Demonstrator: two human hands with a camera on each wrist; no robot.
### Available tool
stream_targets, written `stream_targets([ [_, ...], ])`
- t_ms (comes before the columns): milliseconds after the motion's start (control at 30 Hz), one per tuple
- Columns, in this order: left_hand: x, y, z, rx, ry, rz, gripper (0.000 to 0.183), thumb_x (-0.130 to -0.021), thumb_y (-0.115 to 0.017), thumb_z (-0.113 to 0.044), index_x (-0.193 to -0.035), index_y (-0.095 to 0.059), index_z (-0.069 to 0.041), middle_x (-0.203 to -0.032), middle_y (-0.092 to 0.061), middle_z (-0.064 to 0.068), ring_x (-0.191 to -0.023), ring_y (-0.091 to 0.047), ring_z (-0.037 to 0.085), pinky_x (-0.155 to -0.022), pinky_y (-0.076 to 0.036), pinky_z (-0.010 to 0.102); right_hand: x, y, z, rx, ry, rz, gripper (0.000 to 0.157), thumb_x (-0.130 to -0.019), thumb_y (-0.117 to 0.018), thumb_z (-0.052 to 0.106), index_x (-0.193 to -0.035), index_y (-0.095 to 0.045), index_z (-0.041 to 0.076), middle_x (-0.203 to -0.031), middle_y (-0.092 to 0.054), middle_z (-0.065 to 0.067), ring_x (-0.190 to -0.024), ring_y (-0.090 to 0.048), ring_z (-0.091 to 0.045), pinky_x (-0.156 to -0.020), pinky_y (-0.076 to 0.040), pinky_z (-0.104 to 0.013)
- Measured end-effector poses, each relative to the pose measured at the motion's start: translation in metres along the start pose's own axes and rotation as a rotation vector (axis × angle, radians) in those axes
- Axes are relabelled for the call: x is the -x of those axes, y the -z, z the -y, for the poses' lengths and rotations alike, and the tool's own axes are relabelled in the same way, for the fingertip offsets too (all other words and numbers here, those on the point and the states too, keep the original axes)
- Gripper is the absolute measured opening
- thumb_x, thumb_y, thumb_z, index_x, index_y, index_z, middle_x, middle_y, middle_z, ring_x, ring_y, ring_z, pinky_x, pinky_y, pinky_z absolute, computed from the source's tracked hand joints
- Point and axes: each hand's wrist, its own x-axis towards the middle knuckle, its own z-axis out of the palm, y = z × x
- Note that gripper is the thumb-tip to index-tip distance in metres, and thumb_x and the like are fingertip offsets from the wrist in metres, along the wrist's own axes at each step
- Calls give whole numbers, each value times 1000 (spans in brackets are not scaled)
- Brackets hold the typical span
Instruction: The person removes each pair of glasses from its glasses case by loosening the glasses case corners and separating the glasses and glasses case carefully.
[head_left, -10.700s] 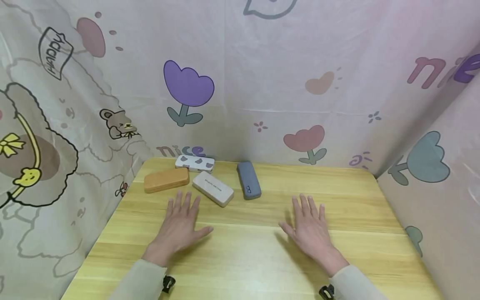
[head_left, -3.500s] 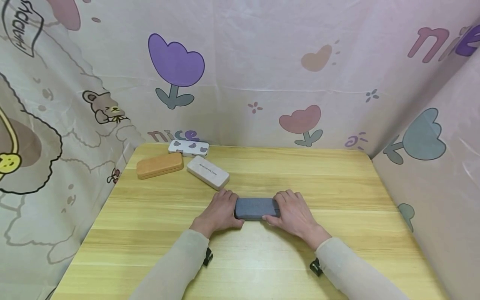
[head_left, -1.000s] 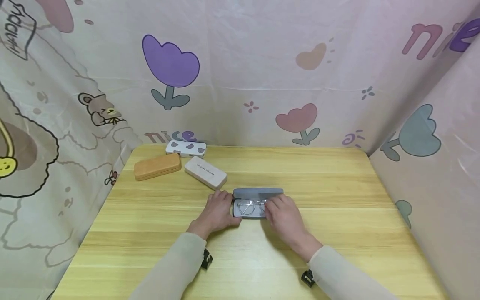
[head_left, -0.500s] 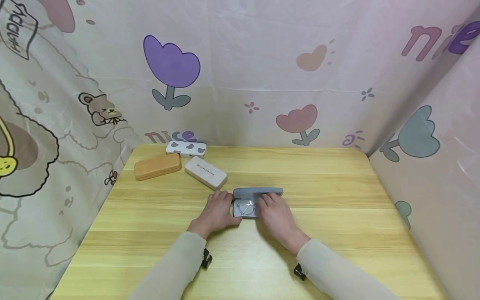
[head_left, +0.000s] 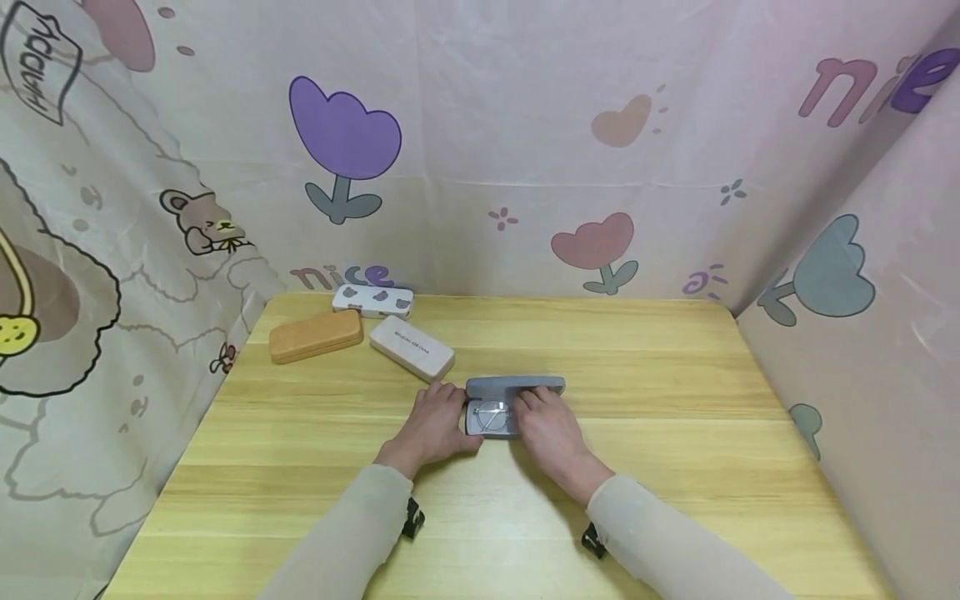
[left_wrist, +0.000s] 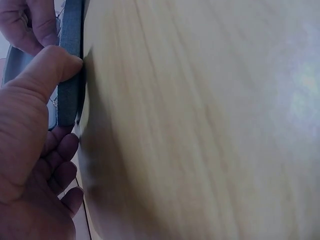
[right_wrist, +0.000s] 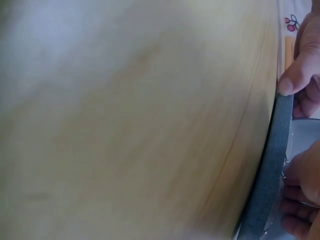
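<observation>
A blue-grey glasses case [head_left: 516, 386] lies open on the table in the head view, lid raised at the back. Inside rests a pair of thin-framed glasses [head_left: 492, 416], its left lens showing and the rest covered by fingers. My left hand [head_left: 429, 421] grips the case's left end; in the left wrist view its thumb [left_wrist: 67, 65] presses the front wall. My right hand [head_left: 551, 433] reaches into the case from the right, fingers curled on the middle of the glasses. In the right wrist view those fingers [right_wrist: 295, 207] are beside the thin frame, partly cut off.
Three closed cases lie at the back left of the wooden table [head_left: 637, 500]: an orange one [head_left: 316, 337], a white patterned one [head_left: 373, 301] and a cream one with lettering [head_left: 412, 348]. Printed curtains [head_left: 465, 125] stand around the table's back and sides.
The blue-grey case came from the back to the middle, was turned sideways, and opened. Over the last second my right hand shifted left onto the glasses; the left hand kept its grip.
</observation>
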Motion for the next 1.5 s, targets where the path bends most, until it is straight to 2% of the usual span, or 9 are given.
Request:
stream_targets([
  [400, -1, -1, 0, -9, -5, -17, 79, -76, -86, -51, -130, -64, 2, -126, -65, 12, -120, -51, 30, -106, -41, 47, 2, 5, 0, -13, -6, 10, 15, -82, -79, 1, -93, -72, 6, -92, -75, -6, -89, -64, -24, -82, -55, -35],
  [633, -1, -2, 1, -10, -7, -11, 80, -76, -86, -50, -131, -63, 3, -127, -65, 13, -121, -51, 30, -107, -41, 47, 3, 8, 0, -15, -14, -9, 8, -87, -75, 8, -91, -68, 8, -88, -72, -5, -88, -62, -25, -76, -49, -36],
  [800, -1, -2, 1, -7, -9, -13, 80, -76, -85, -50, -131, -63, 3, -126, -65, 13, -121, -51, 30, -105, -41, 47, 3, 8, -1, -28, -17, -43, 15, -89, -79, 16, -90, -66, 10, -85, -70, -4, -85, -61, -25, -75, -45, -36],
  [1033, -1, -3, 3, -7, -9, -20, 78, -76, -85, -49, -129, -64, 3, -125, -65, 12, -119, -51, 30, -104, -41, 47, 5, 14, -5, -34, -17, -34, 19, -89, -82, 22, -89, -65, 11, -87, -71, -3, -85, -60, -25, -77, -44, -37],
  [1267, 0, -2, 3, 0, -1, -10, 78, -76, -85, -50, -129, -64, 3, -125, -65, 12, -121, -50, 30, -104, -41, 48, 5, 32, -18, -69, -16, -68, 13, -89, -78, 17, -87, -65, 14, -88, -71, 0, -86, -60, -23, -78, -44, -38],
  [1500, 0, 1, 3, -3, 22, 6, 79, -78, -84, -51, -132, -63, 3, -128, -64, 13, -124, -50, 31, -105, -41, 48, 18, 53, -46, -138, 0, -73, 5, -91, -75, 14, -91, -70, 14, -91, -74, 0, -88, -63, -22, -77, -47, -36],
])
